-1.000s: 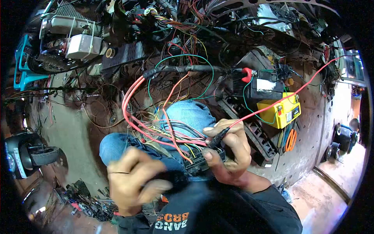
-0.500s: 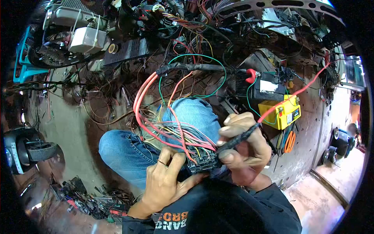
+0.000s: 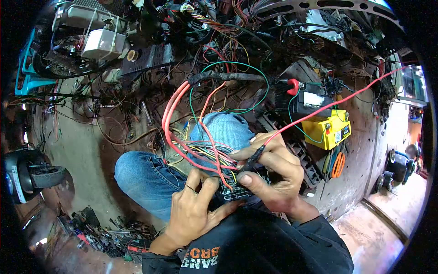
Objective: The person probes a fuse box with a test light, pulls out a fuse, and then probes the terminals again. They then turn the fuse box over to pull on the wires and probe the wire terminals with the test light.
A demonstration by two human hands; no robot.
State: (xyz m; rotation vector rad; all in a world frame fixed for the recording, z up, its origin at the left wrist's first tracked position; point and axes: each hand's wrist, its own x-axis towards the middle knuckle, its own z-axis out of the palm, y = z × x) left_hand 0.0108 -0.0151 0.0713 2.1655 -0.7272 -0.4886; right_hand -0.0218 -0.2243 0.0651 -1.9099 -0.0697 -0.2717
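Observation:
My left hand (image 3: 191,210) is closed on a black fuse box (image 3: 235,191), its fingers at the left side and thumb along the near edge. Thick red wires and a bundle of thinner coloured wires (image 3: 207,148) run into its far side. Between the thumb and fingers of my right hand (image 3: 283,176) is a black, tape-wrapped probe (image 3: 253,160), pointed down at the box. Its tip is hidden by the fingers and wires. From its upper end a red lead (image 3: 337,101) stretches away to the upper right. A black-taped harness (image 3: 228,77) arches beyond the hands.
A yellow battery (image 3: 326,132) and a black battery (image 3: 310,98) with a red clamp (image 3: 293,86) stand to the right. Orange-handled pliers (image 3: 338,164) lie nearby. Tangled wiring (image 3: 214,23) fills the far side; loose tools (image 3: 107,235) are heaped at lower left.
My right hand has moved left and tipped the probe more upright, bringing it over the fuse box. The red lead now runs straighter and tauter. My left hand stays nearly in place.

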